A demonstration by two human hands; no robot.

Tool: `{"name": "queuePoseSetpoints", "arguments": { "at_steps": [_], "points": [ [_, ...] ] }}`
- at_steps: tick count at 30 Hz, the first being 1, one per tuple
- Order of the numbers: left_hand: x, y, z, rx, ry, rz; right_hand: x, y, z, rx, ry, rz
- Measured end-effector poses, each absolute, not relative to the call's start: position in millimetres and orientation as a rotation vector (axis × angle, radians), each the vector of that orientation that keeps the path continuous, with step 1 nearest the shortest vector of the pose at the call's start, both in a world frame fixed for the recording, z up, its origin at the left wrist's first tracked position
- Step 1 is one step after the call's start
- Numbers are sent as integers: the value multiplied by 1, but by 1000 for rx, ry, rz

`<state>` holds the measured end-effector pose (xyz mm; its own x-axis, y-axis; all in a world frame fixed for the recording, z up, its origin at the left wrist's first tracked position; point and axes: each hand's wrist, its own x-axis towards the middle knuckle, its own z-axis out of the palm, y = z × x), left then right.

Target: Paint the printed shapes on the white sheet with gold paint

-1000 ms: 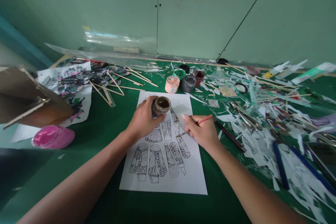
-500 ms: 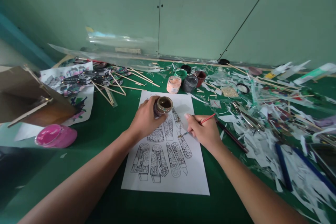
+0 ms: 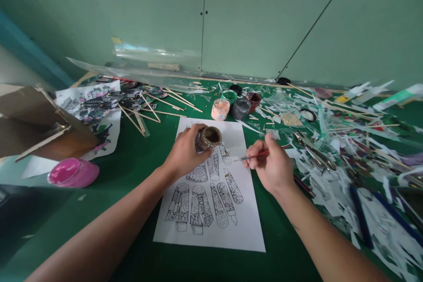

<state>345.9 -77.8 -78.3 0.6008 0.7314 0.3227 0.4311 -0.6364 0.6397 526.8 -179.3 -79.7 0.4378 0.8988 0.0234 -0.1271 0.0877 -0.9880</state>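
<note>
A white sheet printed with black outlined, patterned knife-like shapes lies in front of me. Over its upper part my left hand is closed around a small paint jar with dark brown paint, its mouth tipped toward me. My right hand is closed on a thin red paintbrush at the sheet's right edge. The brush points left, its tip above the paper and apart from the jar. A small brownish-gold patch of paint shows on one outlined shape below the brush.
Open jars of peach, dark grey, green and dark red paint stand behind the sheet. A pink paint jar and a cardboard box are at left, near wooden sticks. Paper scraps and pliers crowd the right.
My right hand has lifted the brush off the printed shape and moved right and slightly up, turning so the brush lies flatter. My left hand still holds the jar in nearly the same place.
</note>
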Motion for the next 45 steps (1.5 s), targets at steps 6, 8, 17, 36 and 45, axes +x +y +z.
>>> {"name": "queuePoseSetpoints", "arguments": {
  "at_steps": [6, 8, 17, 36, 45],
  "points": [
    [344, -85, -67, 2378, 667, 806, 527, -183, -68, -1186, -896, 816],
    [344, -86, -68, 2396, 637, 775, 526, -186, -67, -1179, -947, 744],
    [346, -87, -70, 2389, 562, 763, 516, -202, -59, -1400, -1341, 424],
    [345, -83, -68, 2441, 563, 917, 531, -189, -57, -999, -776, 927],
    [346, -86, -67, 2459, 591, 910, 524, -190, -60, -1047, -780, 1027]
  ]
}}
